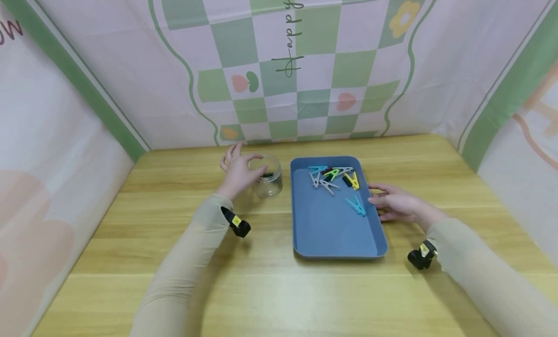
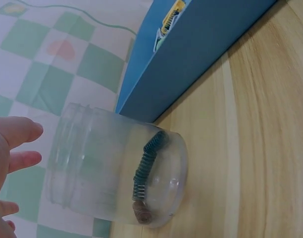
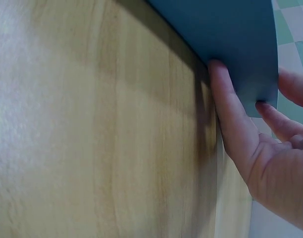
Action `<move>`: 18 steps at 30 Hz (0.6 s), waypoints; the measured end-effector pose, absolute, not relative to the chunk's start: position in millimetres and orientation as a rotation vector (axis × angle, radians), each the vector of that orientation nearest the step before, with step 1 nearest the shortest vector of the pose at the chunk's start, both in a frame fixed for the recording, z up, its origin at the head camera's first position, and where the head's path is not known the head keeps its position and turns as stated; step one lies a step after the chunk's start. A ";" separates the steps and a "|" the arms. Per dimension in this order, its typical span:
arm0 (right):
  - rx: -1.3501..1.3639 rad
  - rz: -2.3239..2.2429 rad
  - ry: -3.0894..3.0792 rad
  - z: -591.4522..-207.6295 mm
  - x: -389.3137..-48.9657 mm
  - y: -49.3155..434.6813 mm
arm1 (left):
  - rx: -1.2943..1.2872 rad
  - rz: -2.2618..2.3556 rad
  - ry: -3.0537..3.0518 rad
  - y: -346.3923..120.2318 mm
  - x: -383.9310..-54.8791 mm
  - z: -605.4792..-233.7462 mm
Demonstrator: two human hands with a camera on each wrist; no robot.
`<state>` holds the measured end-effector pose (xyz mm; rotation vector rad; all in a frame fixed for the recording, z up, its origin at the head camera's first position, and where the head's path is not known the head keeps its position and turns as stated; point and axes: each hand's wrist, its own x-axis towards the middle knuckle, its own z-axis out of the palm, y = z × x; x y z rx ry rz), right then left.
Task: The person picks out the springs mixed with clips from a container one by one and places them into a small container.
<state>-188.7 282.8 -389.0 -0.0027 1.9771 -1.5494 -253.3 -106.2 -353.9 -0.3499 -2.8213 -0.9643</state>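
Its grip wide, the left hand point(image 1: 240, 172) hovers just above the clear jar point(image 1: 269, 188); the right hand point(image 1: 400, 205), also spread, touches the blue tray point(image 1: 335, 236) holding plastic clothespins point(image 1: 333, 174).

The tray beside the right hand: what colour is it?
The tray is a muted blue, seen best in the head view.

Left of the blue tray point(image 1: 331, 233), a beige left sleeve point(image 1: 174, 274) fits closely to the wrist, fine creases crossing its forearm; a small black wrist camera point(image 1: 236, 222) with a yellow label sits by its cuff; right of the tray, a right sleeve point(image 1: 488, 274) of the same beige ends beside a second black camera point(image 1: 420, 255) with a yellow patch; the left hand point(image 1: 241, 169) and right hand point(image 1: 400, 204) are bare
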 end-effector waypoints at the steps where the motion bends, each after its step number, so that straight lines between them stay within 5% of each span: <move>1: -0.003 -1.549 1.978 -388.7 -188.6 282.6 | -0.351 -0.971 -2.818 -105.8 -253.2 -353.1; 18: -0.021 -1.542 1.985 -389.3 -188.4 283.0 | -0.430 -0.989 -2.779 -95.7 -249.1 -337.9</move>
